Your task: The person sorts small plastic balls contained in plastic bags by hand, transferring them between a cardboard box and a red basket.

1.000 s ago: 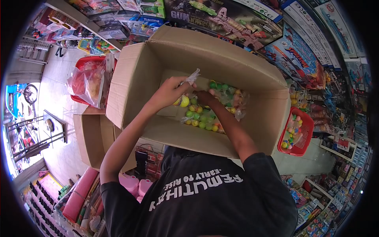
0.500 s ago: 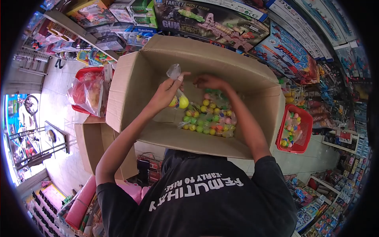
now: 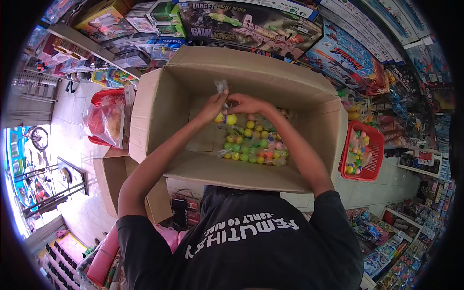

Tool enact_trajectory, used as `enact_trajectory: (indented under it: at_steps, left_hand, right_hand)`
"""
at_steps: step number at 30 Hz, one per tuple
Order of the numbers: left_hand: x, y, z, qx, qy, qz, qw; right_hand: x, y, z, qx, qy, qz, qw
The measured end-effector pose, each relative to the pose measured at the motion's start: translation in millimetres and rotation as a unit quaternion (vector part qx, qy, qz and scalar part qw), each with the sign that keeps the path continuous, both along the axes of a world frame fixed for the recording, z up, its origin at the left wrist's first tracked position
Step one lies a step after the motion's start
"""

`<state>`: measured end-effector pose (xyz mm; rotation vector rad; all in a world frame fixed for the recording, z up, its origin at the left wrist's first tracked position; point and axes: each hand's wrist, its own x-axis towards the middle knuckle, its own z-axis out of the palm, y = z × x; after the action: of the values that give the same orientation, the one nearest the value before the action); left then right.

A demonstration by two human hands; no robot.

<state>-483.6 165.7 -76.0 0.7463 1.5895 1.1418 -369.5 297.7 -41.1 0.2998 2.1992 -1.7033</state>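
A small clear plastic bag of yellow balls hangs in the upper middle of the large cardboard box. My left hand is closed around the bag's gathered neck, and the loose plastic top sticks up above the fingers. My right hand meets it from the right, its fingers pinched at the neck just above the balls. Below both hands, on the box floor, lie several clear bags of colored balls, yellow, green, pink and orange.
A red basket with bagged colored balls stands right of the box. Left of it is another red basket holding plastic bags, above a smaller open carton. Shelves of boxed toys, including a toy gun box, rise behind.
My right hand has moved left and now grips the bag's neck beside my left hand. The left hand and the bag have shifted slightly right, toward it.
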Motion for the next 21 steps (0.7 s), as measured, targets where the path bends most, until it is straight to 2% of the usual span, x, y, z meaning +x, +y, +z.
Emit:
enact_trajectory:
  at_steps: [1,3,6,7,9,10,11,12,13,15,16,18,21]
  left_hand:
    - [0.4,0.1,-4.4,-0.001,0.0,0.0,1.0]
    - [0.0,0.4,-12.1,-0.117,-0.083,-0.039,0.989]
    - [6.2,-4.5,-22.5,-0.14,-0.038,-0.084,0.986]
    - [6.3,-5.0,-29.2,-0.143,-0.041,-0.086,0.985]
    - [3.2,-7.8,-41.0,-0.223,-0.067,-0.114,0.966]
    - [-0.6,-8.4,-45.9,-0.224,-0.068,-0.115,0.966]
    - [-5.3,-8.5,-50.2,-0.238,-0.057,-0.168,0.955]
    - [-8.6,-7.7,-52.3,-0.251,-0.045,-0.221,0.941]
    - [-8.8,-5.6,-50.5,-0.251,-0.046,-0.22,0.941]
    - [-7.8,-3.1,-48.4,-0.255,0.016,-0.252,0.933]
    - [-9.6,-2.6,-63.1,-0.256,0.015,-0.251,0.933]
    - [-10.1,1.0,-102.2,-0.127,0.146,-0.307,0.932]
    - [-1.2,10.0,-114.7,-0.124,0.22,-0.348,0.903]
  right_hand:
    - [1.9,3.3,-16.6,-0.008,0.013,-0.009,1.0]
    - [6.3,8.8,-45.8,-0.017,0.027,-0.02,0.999]
    - [15.2,14.7,-66.5,-0.056,-0.01,-0.018,0.998]
    - [17.8,16.1,-69.0,-0.034,-0.009,-0.012,0.999]
    - [22.2,16.9,-79.1,-0.017,-0.012,-0.006,1.0]
    - [22.9,18.1,-86.4,0.043,0.008,0.003,0.999]
    - [22.5,19.8,-92.9,0.103,0.028,0.011,0.994]
    - [22.3,22.0,-102.2,0.103,0.028,0.012,0.994]
    - [22.2,23.6,-114.4,0.134,0.016,0.02,0.991]
    - [21.1,22.1,-142.9,0.162,0.004,0.029,0.986]
    - [19.0,19.6,-156.9,0.196,-0.008,0.032,0.98]
    - [17.4,17.8,-174.0,0.231,-0.019,0.035,0.972]
    - [15.8,8.6,-180.3,0.278,-0.057,0.057,0.957]
